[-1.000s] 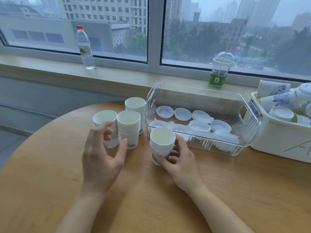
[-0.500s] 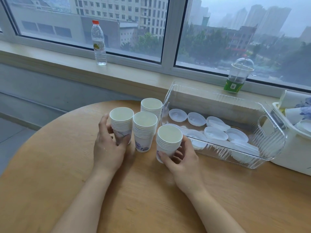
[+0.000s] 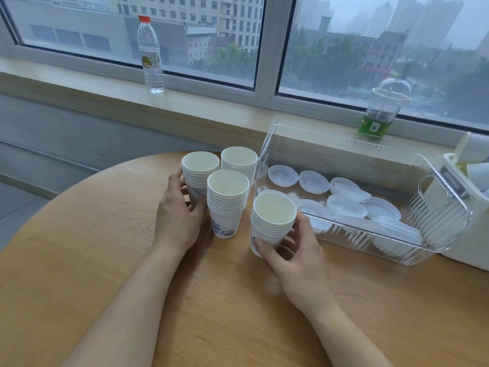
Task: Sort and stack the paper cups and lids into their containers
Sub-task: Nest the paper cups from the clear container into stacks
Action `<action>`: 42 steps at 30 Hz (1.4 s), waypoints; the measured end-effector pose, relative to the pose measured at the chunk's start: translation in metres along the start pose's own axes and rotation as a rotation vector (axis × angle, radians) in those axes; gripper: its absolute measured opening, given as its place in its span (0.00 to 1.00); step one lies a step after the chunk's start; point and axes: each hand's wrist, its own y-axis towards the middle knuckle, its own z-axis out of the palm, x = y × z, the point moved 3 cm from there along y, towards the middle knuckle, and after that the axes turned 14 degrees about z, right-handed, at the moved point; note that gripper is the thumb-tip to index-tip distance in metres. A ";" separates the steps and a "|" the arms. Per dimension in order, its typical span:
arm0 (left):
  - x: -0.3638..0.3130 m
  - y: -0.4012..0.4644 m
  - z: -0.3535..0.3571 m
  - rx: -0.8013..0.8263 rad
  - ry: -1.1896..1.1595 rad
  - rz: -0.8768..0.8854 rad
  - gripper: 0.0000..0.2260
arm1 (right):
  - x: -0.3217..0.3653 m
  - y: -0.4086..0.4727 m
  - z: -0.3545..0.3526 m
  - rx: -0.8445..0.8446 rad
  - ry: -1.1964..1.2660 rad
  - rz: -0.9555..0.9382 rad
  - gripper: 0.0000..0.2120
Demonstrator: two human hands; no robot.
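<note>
Several stacks of white paper cups stand upright on the round wooden table (image 3: pixel 238 300). My left hand (image 3: pixel 177 218) grips the far-left cup stack (image 3: pixel 199 173) from its near side. A middle stack (image 3: pixel 227 200) with blue print and a rear stack (image 3: pixel 239 161) stand free beside it. My right hand (image 3: pixel 293 250) holds the nearest stack (image 3: pixel 272 218), thumb at its base and fingers round its right side. Just right of the cups, a clear plastic bin (image 3: pixel 444 221) holds several translucent lids (image 3: pixel 344 206).
A white container (image 3: pixel 476 250) with paper cups sits at the far right edge. On the window sill stand a water bottle (image 3: pixel 150 54) and a clear domed drink cup (image 3: pixel 383 107) with a green label. The table's curved edge runs along the left.
My left hand reached forward from open in the air and closed round the far-left stack. My right hand has kept its hold on the nearest stack. The view has shifted left.
</note>
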 end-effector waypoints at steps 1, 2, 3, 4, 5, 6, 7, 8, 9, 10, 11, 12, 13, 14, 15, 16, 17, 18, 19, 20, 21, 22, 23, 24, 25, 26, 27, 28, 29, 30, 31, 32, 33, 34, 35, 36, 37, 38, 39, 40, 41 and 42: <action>0.001 -0.001 0.000 0.024 -0.007 0.003 0.33 | 0.000 0.000 0.000 0.003 0.001 0.000 0.32; 0.001 -0.003 -0.001 0.041 -0.012 0.006 0.33 | -0.001 0.000 0.000 0.005 0.004 0.001 0.32; 0.000 -0.005 -0.004 0.044 -0.017 0.008 0.32 | -0.001 0.000 0.000 0.006 0.006 0.002 0.32; -0.002 -0.008 -0.008 0.026 -0.018 0.005 0.30 | -0.002 0.000 0.000 0.006 0.006 0.003 0.32; -0.005 -0.012 -0.013 -0.011 -0.014 0.001 0.27 | -0.002 0.000 -0.001 0.003 0.005 0.005 0.32; -0.009 -0.016 -0.017 -0.063 -0.008 0.000 0.23 | -0.003 0.000 -0.001 0.000 0.004 0.006 0.32; -0.015 -0.021 -0.021 -0.115 -0.003 0.005 0.19 | -0.003 0.000 -0.001 -0.004 0.001 0.009 0.33; -0.022 -0.025 -0.024 -0.151 -0.006 0.021 0.16 | -0.003 0.000 -0.001 -0.007 -0.003 0.010 0.33; -0.029 -0.028 -0.025 -0.165 -0.020 0.049 0.15 | -0.003 -0.001 -0.001 -0.014 -0.011 0.009 0.33; -0.036 -0.031 -0.023 -0.152 -0.040 0.085 0.16 | -0.002 -0.001 -0.002 -0.024 -0.021 0.006 0.33; -0.042 -0.033 -0.020 -0.120 -0.057 0.118 0.19 | -0.002 -0.001 -0.002 -0.035 -0.029 0.005 0.33; -0.046 -0.034 -0.017 -0.081 -0.059 0.142 0.22 | -0.001 -0.001 -0.002 -0.046 -0.032 0.004 0.33; -0.049 -0.034 -0.012 -0.045 -0.046 0.157 0.26 | -0.001 -0.001 -0.002 -0.058 -0.032 0.001 0.33; -0.051 -0.034 -0.008 -0.016 -0.025 0.167 0.31 | -0.002 -0.001 -0.003 -0.070 -0.036 -0.005 0.33; -0.053 -0.034 -0.004 0.005 0.000 0.174 0.36 | -0.002 0.000 -0.003 -0.082 -0.046 -0.011 0.32; -0.055 -0.034 0.000 0.019 0.022 0.180 0.40 | -0.002 0.000 -0.002 -0.091 -0.059 -0.014 0.32; -0.057 -0.034 0.002 0.025 0.039 0.185 0.43 | -0.002 0.000 -0.003 -0.095 -0.071 -0.016 0.32; -0.059 -0.033 0.004 0.027 0.052 0.190 0.46 | -0.002 0.000 -0.002 -0.095 -0.079 -0.019 0.32; -0.061 -0.033 0.005 0.027 0.058 0.198 0.47 | -0.002 0.000 -0.002 -0.092 -0.086 -0.022 0.32; -0.062 -0.032 0.005 0.023 0.059 0.206 0.47 | -0.002 -0.001 -0.002 -0.087 -0.089 -0.024 0.32; -0.062 -0.033 0.005 0.017 0.059 0.212 0.47 | -0.001 -0.001 -0.002 -0.077 -0.087 -0.024 0.31; -0.062 -0.033 0.004 0.009 0.062 0.218 0.46 | 0.000 -0.001 -0.001 -0.064 -0.084 -0.023 0.30; -0.061 -0.034 0.002 0.000 0.069 0.223 0.46 | 0.002 -0.001 0.001 -0.049 -0.086 -0.022 0.29; -0.059 -0.034 -0.001 -0.013 0.076 0.225 0.45 | 0.003 -0.001 0.002 -0.034 -0.096 -0.024 0.28; -0.056 -0.034 -0.004 -0.029 0.083 0.223 0.44 | 0.004 0.000 0.004 -0.016 -0.115 -0.024 0.26; -0.054 -0.034 -0.008 -0.050 0.092 0.220 0.42 | 0.005 0.000 0.007 0.006 -0.147 -0.022 0.24; -0.051 -0.033 -0.012 -0.073 0.103 0.215 0.40 | 0.006 0.000 0.009 0.027 -0.184 -0.020 0.22; -0.050 -0.031 -0.016 -0.095 0.113 0.205 0.38 | 0.006 0.001 0.012 0.041 -0.223 -0.021 0.20; -0.050 -0.030 -0.020 -0.112 0.118 0.189 0.37 | 0.005 0.003 0.015 0.047 -0.258 -0.024 0.19; -0.049 -0.029 -0.022 -0.124 0.120 0.174 0.37 | 0.004 0.005 0.017 0.047 -0.293 -0.029 0.19; -0.049 -0.028 -0.023 -0.131 0.123 0.165 0.38 | 0.003 0.008 0.019 0.042 -0.330 -0.037 0.19; -0.049 -0.028 -0.024 -0.135 0.126 0.160 0.38 | 0.002 0.012 0.022 0.034 -0.369 -0.043 0.20; -0.049 -0.028 -0.025 -0.139 0.131 0.159 0.38 | 0.002 0.014 0.024 0.026 -0.408 -0.049 0.21; -0.049 -0.028 -0.025 -0.144 0.137 0.159 0.38 | 0.001 0.017 0.027 0.013 -0.451 -0.056 0.22; -0.048 -0.029 -0.025 -0.148 0.142 0.159 0.38 | 0.001 0.019 0.030 -0.004 -0.496 -0.071 0.24; -0.047 -0.029 -0.025 -0.151 0.144 0.158 0.38 | 0.001 0.021 0.032 -0.021 -0.540 -0.088 0.24; -0.046 -0.029 -0.024 -0.150 0.142 0.158 0.38 | 0.000 0.024 0.035 -0.038 -0.573 -0.099 0.24; -0.046 -0.030 -0.023 -0.152 0.140 0.162 0.38 | 0.000 0.026 0.037 -0.052 -0.591 -0.104 0.22; -0.046 -0.030 -0.023 -0.153 0.138 0.172 0.38 | 0.000 0.027 0.038 -0.062 -0.598 -0.104 0.21; -0.046 -0.029 -0.022 -0.149 0.135 0.183 0.38 | 0.000 0.029 0.040 -0.069 -0.597 -0.101 0.20; -0.046 -0.028 -0.020 -0.140 0.131 0.192 0.38 | 0.000 0.031 0.040 -0.071 -0.592 -0.097 0.19; -0.046 -0.026 -0.018 -0.132 0.127 0.200 0.38 | 0.000 0.032 0.040 -0.068 -0.585 -0.094 0.19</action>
